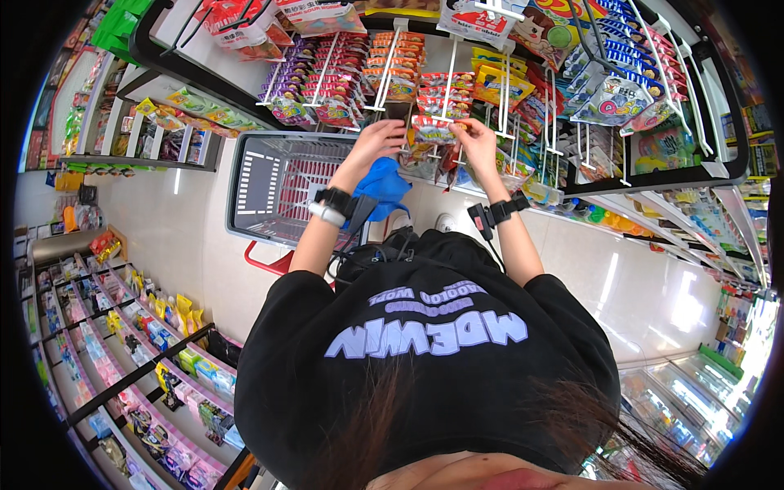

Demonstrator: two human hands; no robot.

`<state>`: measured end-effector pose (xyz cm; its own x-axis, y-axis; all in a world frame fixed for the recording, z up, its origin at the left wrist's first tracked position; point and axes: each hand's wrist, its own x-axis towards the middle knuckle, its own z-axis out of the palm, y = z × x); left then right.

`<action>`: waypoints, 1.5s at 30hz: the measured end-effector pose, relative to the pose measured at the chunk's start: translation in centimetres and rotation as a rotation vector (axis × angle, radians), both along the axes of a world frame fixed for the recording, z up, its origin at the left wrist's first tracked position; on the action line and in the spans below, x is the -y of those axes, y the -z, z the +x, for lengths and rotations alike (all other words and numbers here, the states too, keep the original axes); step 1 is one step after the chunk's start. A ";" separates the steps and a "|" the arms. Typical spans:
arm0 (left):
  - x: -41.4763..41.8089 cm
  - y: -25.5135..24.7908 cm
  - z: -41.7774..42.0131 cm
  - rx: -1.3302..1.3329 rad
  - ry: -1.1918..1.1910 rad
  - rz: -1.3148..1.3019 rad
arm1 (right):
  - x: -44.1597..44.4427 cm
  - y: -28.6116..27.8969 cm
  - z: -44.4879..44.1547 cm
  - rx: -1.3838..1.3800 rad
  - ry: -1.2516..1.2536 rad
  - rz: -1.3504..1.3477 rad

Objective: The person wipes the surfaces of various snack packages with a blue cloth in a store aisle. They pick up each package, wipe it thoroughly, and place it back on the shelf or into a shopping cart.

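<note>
My right hand [478, 146] pinches the edge of a red-and-white candy packet [430, 129] at the front of a white display hook [452, 79]. More packets of the same kind hang behind it. My left hand [381, 142] is raised just left of that packet, fingers spread and holding nothing. Below my left hand hangs a bright blue cloth or bag [384, 187], partly hidden by my forearm. Orange candy packets [395, 67] hang in a row above my left hand. Dark red packets [449, 168] hang below my right hand.
A grey shopping basket [245, 184] with a red handle [269, 260] stands to the left. Purple packets [288, 79], yellow packets [503, 82] and blue-white packets [618, 95] fill neighbouring hooks. Stocked shelves [141, 343] line the lower left. Metal hooks jut towards me.
</note>
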<state>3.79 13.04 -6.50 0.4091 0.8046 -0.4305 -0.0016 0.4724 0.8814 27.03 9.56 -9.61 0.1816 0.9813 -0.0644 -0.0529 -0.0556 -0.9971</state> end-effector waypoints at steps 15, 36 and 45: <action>5.6 -0.2 -5.0 0.037 -0.296 -0.081 | -1.1 1.1 -2.0 0.496 0.362 0.135; 9.4 -1.8 -5.5 0.058 -0.467 -0.144 | -11.7 1.4 -1.0 0.527 0.612 0.221; 11.9 -1.6 -6.8 0.071 -0.631 -0.096 | -7.3 5.3 -4.4 0.317 0.269 0.268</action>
